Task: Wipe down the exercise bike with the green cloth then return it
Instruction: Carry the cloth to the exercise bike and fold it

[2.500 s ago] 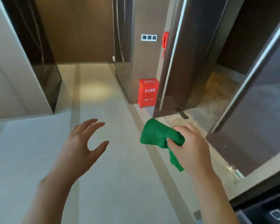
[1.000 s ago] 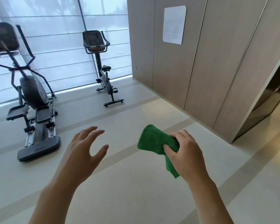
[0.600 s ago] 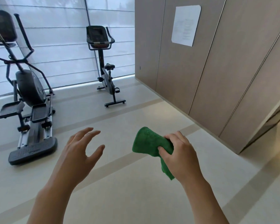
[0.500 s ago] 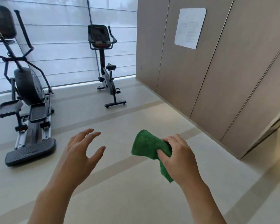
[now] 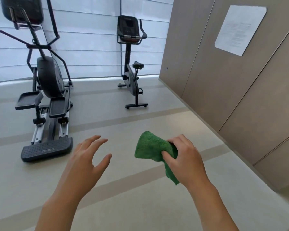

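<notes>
While the right hand [image 5: 184, 160] grips it, the green cloth [image 5: 153, 147] hangs lengthwise downward, left hand [image 5: 88, 158] spread

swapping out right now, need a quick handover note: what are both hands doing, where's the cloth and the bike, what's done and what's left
Left hand: held out in front, fingers spread and relaxed, holding nothing.
Right hand: grips the bunched green microfibre cloth, one corner hanging below the fist.
The black upright exercise bike stands on the far side of the floor by the window blinds, next to the tan panelled wall. The black elliptical trainer stands to its left.
Done: cloth is in hand.
Left: walk up to the bike, wipe it down, then return the cloth. No wiping has begun; the bike is out of reach.
</notes>
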